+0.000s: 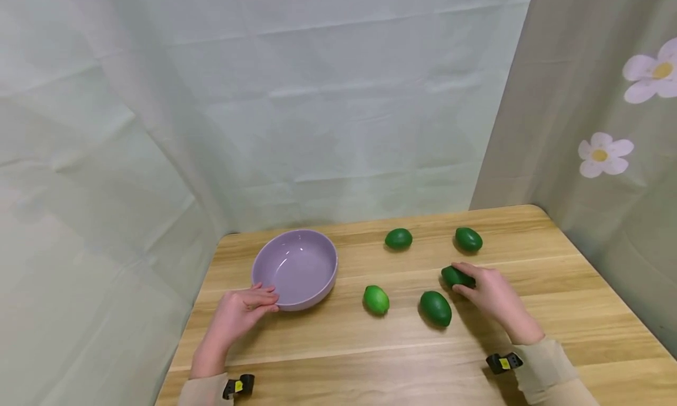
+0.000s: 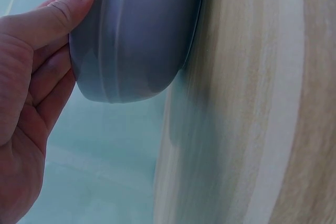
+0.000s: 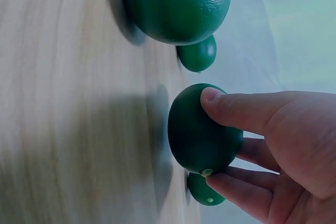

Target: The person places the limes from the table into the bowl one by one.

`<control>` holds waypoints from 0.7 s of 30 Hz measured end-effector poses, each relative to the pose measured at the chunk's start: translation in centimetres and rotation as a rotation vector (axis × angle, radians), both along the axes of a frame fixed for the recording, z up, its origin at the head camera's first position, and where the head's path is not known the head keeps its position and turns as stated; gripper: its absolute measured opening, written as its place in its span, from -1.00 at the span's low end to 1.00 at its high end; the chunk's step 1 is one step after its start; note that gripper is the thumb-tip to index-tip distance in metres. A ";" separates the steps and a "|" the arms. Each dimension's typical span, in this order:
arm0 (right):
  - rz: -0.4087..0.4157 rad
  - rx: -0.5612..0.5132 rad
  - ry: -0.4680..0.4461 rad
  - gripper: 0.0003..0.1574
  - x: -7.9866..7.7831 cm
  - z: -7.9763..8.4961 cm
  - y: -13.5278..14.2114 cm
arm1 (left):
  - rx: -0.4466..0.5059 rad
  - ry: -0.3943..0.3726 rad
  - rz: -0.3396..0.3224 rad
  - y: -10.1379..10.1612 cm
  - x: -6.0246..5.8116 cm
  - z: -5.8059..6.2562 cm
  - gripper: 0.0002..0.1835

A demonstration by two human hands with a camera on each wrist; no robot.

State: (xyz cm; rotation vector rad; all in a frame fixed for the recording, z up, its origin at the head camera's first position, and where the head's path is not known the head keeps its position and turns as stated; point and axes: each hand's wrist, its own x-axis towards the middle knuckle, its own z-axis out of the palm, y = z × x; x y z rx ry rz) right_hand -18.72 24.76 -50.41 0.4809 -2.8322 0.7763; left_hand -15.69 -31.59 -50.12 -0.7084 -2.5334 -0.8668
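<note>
Head view has the person's hands well apart: the right hand [image 1: 496, 294] pinches a dark lime [image 1: 453, 276] between thumb and fingers, and the left hand [image 1: 238, 313] grips the near left rim of the bowl [image 1: 298, 264]. Five limes are out on the table [image 1: 328, 365] beside that one bowl (four dark, counting the pinched one, and one bright lime [image 1: 376, 300]), all to the bowl's right, with another dark lime [image 1: 436, 309] just beside the right hand's.
</note>
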 end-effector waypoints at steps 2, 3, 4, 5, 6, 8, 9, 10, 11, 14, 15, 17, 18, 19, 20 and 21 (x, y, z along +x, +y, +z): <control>0.000 -0.002 0.003 -0.36 0.0 0.1 0.0 | 0.003 -0.002 0.000 0.1 0.0 0.0 -0.75; -0.002 -0.003 0.004 -0.36 -0.1 0.2 0.0 | 0.003 -0.002 0.001 0.1 0.0 -0.1 -0.75; -0.003 -0.004 0.008 -0.35 -0.1 0.3 0.0 | 0.004 -0.002 0.000 0.1 -0.1 -0.1 -0.75; -0.005 -0.003 0.012 -0.35 -0.1 0.4 0.0 | 0.003 -0.001 -0.002 0.2 -0.1 -0.1 -0.75; -0.006 -0.002 0.015 -0.35 -0.1 0.5 0.0 | 0.003 -0.001 -0.002 0.2 -0.1 -0.2 -0.75; -0.006 -0.004 0.017 -0.35 -0.2 0.7 0.0 | 0.005 0.001 -0.008 0.3 -0.2 -0.2 -0.75; -0.009 -0.007 0.017 -0.35 -0.2 0.8 0.0 | 0.008 0.001 -0.010 0.3 -0.2 -0.3 -0.75; -0.010 -0.008 0.018 -0.35 -0.3 0.9 0.0 | 0.009 0.002 -0.013 0.3 -0.2 -0.3 -0.75; -0.012 -0.010 0.017 -0.34 -0.3 1.0 -0.1 | 0.011 0.002 -0.014 0.3 -0.3 -0.3 -0.75; -0.017 -0.018 0.012 -0.34 -0.4 1.5 -0.4 | 0.018 -0.003 -0.018 0.3 -0.3 -0.3 -0.74; -0.019 -0.019 0.013 -0.34 -0.5 1.8 -0.7 | 0.020 -0.005 -0.017 0.3 -0.2 -0.3 -0.75; -0.012 -0.026 0.023 -0.35 -0.6 2.3 -1.4 | 0.024 -0.007 -0.017 0.2 -0.2 -0.3 -0.75; -0.005 -0.032 0.033 -0.35 -0.7 2.6 -1.8 | 0.025 -0.006 -0.015 0.2 -0.2 -0.3 -0.74; 0.005 -0.041 0.043 -0.35 -0.9 2.8 -2.3 | 0.024 -0.003 -0.013 0.1 -0.1 -0.3 -0.74; 0.013 -0.051 0.054 -0.35 -1.0 3.1 -2.8 | 0.023 -0.001 -0.011 0.1 -0.2 -0.3 -0.74; 0.026 -0.062 0.067 -0.35 -1.1 3.2 -3.2 | 0.024 0.002 -0.012 0.1 -0.2 -0.2 -0.74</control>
